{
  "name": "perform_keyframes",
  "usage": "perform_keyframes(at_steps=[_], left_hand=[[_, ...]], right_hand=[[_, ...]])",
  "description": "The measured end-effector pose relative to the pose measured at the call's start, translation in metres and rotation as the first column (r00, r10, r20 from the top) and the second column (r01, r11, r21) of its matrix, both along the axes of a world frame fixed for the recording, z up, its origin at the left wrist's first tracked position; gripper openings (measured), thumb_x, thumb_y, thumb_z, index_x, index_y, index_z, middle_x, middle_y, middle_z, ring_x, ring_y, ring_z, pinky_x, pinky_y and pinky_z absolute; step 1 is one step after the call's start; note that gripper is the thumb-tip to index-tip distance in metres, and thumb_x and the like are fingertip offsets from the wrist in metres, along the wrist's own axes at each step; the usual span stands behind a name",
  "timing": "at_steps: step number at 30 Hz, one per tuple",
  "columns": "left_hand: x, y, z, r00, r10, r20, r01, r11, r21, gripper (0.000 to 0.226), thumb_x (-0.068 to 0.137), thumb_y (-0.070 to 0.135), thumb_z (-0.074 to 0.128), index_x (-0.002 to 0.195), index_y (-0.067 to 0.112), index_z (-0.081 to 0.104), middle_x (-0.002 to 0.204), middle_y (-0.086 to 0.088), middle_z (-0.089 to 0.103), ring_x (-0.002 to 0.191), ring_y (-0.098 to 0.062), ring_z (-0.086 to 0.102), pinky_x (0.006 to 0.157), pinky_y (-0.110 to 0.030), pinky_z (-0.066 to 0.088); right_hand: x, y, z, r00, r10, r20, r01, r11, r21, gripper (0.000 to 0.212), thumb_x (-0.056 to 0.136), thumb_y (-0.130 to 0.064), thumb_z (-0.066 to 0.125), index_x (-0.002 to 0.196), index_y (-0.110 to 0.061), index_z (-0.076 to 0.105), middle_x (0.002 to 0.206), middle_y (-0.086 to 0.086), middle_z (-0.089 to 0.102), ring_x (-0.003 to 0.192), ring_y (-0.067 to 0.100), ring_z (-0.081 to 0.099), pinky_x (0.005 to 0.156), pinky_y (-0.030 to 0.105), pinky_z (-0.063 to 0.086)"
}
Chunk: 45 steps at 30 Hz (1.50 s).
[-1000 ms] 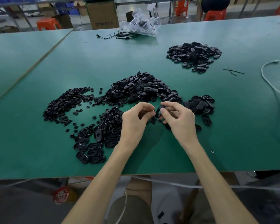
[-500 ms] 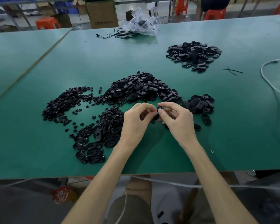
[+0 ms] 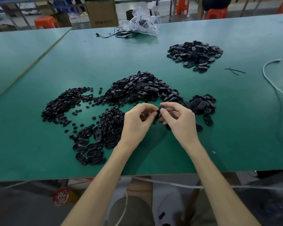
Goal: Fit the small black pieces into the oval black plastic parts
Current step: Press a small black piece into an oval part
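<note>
My right hand (image 3: 178, 121) pinches a black oval part (image 3: 161, 110) between thumb and fingers just above the green table (image 3: 170, 152). My left hand (image 3: 137, 123) meets it from the left, fingers curled against the same part; any small piece under them is hidden. A big heap of oval parts (image 3: 142, 90) lies just beyond my hands. Small black pieces (image 3: 64, 103) are spread at the left. More ovals (image 3: 91, 149) lie in rows at the near left.
A second heap of oval parts (image 3: 194, 54) sits at the far right, a smaller one (image 3: 201, 103) right of my hands. A white cable (image 3: 281, 98) runs down the right side. A clear plastic bag (image 3: 140, 23) and black wires (image 3: 118, 34) lie at the far edge.
Both hands stay together over the same spot; the fingers have shifted slightly around the oval part, which now shows more between the fingertips.
</note>
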State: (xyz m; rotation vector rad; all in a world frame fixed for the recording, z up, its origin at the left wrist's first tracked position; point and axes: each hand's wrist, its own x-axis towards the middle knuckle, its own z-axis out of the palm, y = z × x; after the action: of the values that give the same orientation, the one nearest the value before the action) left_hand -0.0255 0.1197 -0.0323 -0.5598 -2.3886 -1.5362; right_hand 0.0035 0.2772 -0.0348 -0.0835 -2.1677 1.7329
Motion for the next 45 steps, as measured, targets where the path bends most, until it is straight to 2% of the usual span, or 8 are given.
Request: perform_keyframes(at_steps=[7, 17, 27, 30, 35, 40, 45], left_hand=[[-0.0019, -0.0004, -0.0011, 0.999, 0.025, 0.022, -0.026, 0.999, 0.032, 0.010, 0.094, 0.011, 0.075, 0.099, 0.019, 0.075, 0.090, 0.012, 0.074, 0.082, -0.010, 0.068, 0.073, -0.015, 0.050], [-0.0038, -0.0011, -0.0011, 0.997, 0.051, 0.049, -0.053, 0.998, 0.039, 0.010, 0.094, 0.013, 0.076, 0.097, 0.022, 0.074, 0.089, 0.013, 0.073, 0.076, -0.002, 0.064, 0.070, -0.012, 0.045], [-0.0022, -0.0002, -0.0027, 0.999, 0.015, 0.032, -0.015, 1.000, -0.015, 0.010, 0.094, 0.012, 0.075, 0.098, 0.020, 0.074, 0.091, 0.011, 0.072, 0.073, -0.003, 0.063, 0.068, -0.012, 0.046], [-0.0022, -0.0003, -0.0027, 0.999, 0.014, 0.032, -0.013, 1.000, -0.009, 0.010, 0.094, 0.012, 0.076, 0.098, 0.021, 0.074, 0.091, 0.010, 0.073, 0.076, -0.008, 0.066, 0.070, -0.017, 0.051], [-0.0001, -0.0001, -0.0019, 0.998, 0.017, -0.052, -0.021, 0.997, -0.068, 0.012, 0.093, 0.009, 0.075, 0.097, 0.019, 0.072, 0.094, 0.009, 0.069, 0.079, -0.008, 0.064, 0.070, -0.012, 0.047], [0.0010, 0.0013, -0.0017, 0.992, 0.019, -0.127, -0.037, 0.990, -0.138, 0.007, 0.095, 0.010, 0.072, 0.099, 0.015, 0.070, 0.098, 0.009, 0.065, 0.080, -0.006, 0.063, 0.074, -0.022, 0.053], [0.0004, 0.0013, -0.0018, 0.993, 0.014, -0.119, -0.032, 0.989, -0.144, 0.007, 0.095, 0.011, 0.073, 0.099, 0.015, 0.070, 0.097, 0.008, 0.065, 0.080, -0.008, 0.063, 0.074, -0.023, 0.053]], right_hand=[[0.0000, -0.0007, -0.0004, 1.000, 0.013, 0.003, -0.013, 0.999, -0.037, 0.015, 0.098, -0.005, 0.070, 0.112, -0.008, 0.075, 0.084, 0.002, 0.077, 0.070, 0.017, 0.076, 0.060, 0.023, 0.057], [-0.0003, -0.0014, 0.0008, 1.000, 0.016, 0.006, -0.016, 0.999, -0.029, 0.016, 0.097, -0.004, 0.069, 0.113, -0.006, 0.075, 0.084, 0.001, 0.077, 0.069, 0.016, 0.076, 0.060, 0.022, 0.057], [0.0003, -0.0011, 0.0003, 0.999, 0.033, 0.005, -0.033, 0.999, -0.009, 0.015, 0.097, -0.005, 0.071, 0.111, -0.009, 0.075, 0.085, -0.001, 0.077, 0.069, 0.015, 0.076, 0.060, 0.020, 0.056], [0.0002, -0.0007, 0.0006, 0.999, 0.032, 0.004, -0.032, 0.999, 0.006, 0.015, 0.097, -0.006, 0.070, 0.111, -0.009, 0.076, 0.086, -0.001, 0.078, 0.069, 0.014, 0.076, 0.061, 0.020, 0.056], [-0.0006, -0.0012, 0.0008, 1.000, 0.028, 0.012, -0.029, 0.999, 0.024, 0.015, 0.098, -0.006, 0.069, 0.109, -0.011, 0.077, 0.088, 0.000, 0.078, 0.072, 0.015, 0.076, 0.063, 0.023, 0.057], [-0.0012, -0.0015, 0.0013, 0.999, 0.033, 0.013, -0.033, 0.999, 0.014, 0.015, 0.098, -0.004, 0.068, 0.108, -0.012, 0.077, 0.088, 0.000, 0.079, 0.071, 0.016, 0.077, 0.062, 0.023, 0.057], [-0.0008, -0.0008, 0.0017, 0.999, 0.032, 0.015, -0.032, 0.999, 0.026, 0.014, 0.099, -0.005, 0.067, 0.107, -0.010, 0.077, 0.084, -0.001, 0.079, 0.067, 0.017, 0.076, 0.064, 0.024, 0.058]])
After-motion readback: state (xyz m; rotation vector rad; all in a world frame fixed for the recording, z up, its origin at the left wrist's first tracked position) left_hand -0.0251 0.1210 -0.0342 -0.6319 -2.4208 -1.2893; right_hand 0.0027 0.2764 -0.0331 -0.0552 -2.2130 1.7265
